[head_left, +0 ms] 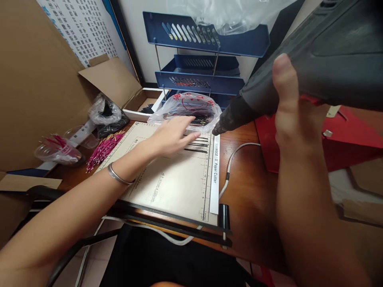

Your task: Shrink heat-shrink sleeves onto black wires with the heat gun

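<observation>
My left hand (170,137) lies over the far right part of a paper cutter board (176,183), fingers stretched forward and the thumb apart. Several thin black strands (197,150), like short wires, lie side by side there, their right ends showing and the rest hidden under the hand. My right hand (289,107) is wrapped round a black heat gun (317,59), its thumb up along the side. The tapered nozzle (229,119) points left and down, its tip close to the strands' right ends at the board's edge.
Beyond the board sits a clear plastic bag (185,105) with dark strands. Pink wires (104,149) lie left, beside a plastic cup (60,149). Blue tray shelves (203,81) stand behind. A white cable (230,163) and red bag (323,139) are right; the cutter handle (224,215) is nearer.
</observation>
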Action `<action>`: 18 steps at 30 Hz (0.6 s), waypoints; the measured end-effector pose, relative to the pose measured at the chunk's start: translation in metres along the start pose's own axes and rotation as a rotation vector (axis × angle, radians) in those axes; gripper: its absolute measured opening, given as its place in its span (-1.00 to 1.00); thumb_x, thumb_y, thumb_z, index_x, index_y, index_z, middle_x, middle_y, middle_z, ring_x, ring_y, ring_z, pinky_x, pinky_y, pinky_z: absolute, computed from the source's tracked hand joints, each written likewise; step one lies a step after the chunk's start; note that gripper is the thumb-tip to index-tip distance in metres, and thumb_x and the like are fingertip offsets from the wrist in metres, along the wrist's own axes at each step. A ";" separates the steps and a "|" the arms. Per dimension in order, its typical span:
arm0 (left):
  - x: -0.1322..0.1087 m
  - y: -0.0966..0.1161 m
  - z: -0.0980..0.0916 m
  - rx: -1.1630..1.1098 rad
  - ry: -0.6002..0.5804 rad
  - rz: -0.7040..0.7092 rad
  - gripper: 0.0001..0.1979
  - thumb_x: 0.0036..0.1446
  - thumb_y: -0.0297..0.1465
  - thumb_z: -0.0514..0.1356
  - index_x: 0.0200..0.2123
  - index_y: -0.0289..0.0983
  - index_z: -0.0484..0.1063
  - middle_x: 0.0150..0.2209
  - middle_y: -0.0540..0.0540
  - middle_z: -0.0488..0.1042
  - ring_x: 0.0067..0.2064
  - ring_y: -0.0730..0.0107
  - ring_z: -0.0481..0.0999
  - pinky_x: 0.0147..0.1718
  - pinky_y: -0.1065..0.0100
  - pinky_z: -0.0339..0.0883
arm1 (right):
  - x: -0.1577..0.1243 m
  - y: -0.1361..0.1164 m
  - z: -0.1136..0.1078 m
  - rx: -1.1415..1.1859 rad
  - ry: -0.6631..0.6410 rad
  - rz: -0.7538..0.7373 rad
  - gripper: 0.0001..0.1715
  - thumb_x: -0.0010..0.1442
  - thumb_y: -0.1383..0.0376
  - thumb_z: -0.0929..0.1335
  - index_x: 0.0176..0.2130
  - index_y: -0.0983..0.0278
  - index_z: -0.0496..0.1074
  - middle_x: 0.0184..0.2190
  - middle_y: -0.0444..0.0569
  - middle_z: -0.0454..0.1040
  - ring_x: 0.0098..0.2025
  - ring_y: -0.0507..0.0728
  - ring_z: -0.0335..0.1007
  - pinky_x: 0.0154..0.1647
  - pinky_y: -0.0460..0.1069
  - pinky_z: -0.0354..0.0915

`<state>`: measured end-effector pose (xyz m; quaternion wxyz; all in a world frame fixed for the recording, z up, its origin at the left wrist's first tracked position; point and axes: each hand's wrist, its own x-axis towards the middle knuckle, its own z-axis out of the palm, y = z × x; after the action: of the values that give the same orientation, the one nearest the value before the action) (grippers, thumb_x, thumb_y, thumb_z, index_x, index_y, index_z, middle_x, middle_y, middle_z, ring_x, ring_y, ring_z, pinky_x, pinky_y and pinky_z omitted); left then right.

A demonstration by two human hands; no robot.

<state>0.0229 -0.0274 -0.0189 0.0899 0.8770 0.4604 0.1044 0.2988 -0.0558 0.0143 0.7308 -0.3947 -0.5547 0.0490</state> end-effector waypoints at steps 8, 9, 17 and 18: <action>-0.036 0.015 0.027 0.096 -0.339 0.058 0.10 0.45 0.31 -0.23 0.68 -0.43 -0.20 0.69 -0.32 -0.25 0.72 -0.03 -0.27 0.65 -0.05 -0.45 | 0.004 -0.006 -0.003 0.175 -0.049 -0.041 -0.32 0.18 -0.13 0.61 0.11 0.21 0.62 0.22 -0.13 0.61 0.40 0.20 0.49 0.72 0.10 0.07; -0.038 0.016 0.027 0.094 -0.344 0.055 0.11 0.44 0.31 -0.23 0.68 -0.43 -0.22 0.69 -0.33 -0.25 0.72 -0.02 -0.26 0.65 -0.05 -0.45 | 0.004 -0.009 -0.002 0.209 -0.036 -0.042 -0.36 0.20 -0.07 0.61 0.10 0.23 0.61 0.19 -0.12 0.63 0.38 0.18 0.51 0.71 0.04 0.09; -0.043 -0.004 0.021 0.057 -0.192 0.023 0.06 0.47 0.30 -0.16 0.69 -0.34 -0.19 0.69 -0.27 -0.17 0.71 -0.02 -0.17 0.66 -0.10 -0.38 | -0.001 -0.019 0.006 0.122 -0.034 -0.020 -0.32 0.24 -0.04 0.59 0.17 0.30 0.58 0.25 -0.06 0.62 0.37 0.17 0.54 0.69 0.11 0.16; -0.047 -0.007 0.016 0.058 -0.142 0.007 0.00 0.50 0.26 -0.18 0.69 -0.31 -0.14 0.69 -0.26 -0.11 0.71 -0.02 -0.11 0.65 -0.12 -0.32 | -0.001 -0.018 0.007 0.120 -0.037 -0.036 -0.34 0.23 -0.08 0.58 0.14 0.26 0.60 0.23 -0.08 0.63 0.36 0.17 0.54 0.69 0.11 0.16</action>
<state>-0.0043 -0.0634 -0.0409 0.0963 0.8861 0.4525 0.0289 0.2861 -0.0655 0.0253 0.7438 -0.3389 -0.5711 0.0763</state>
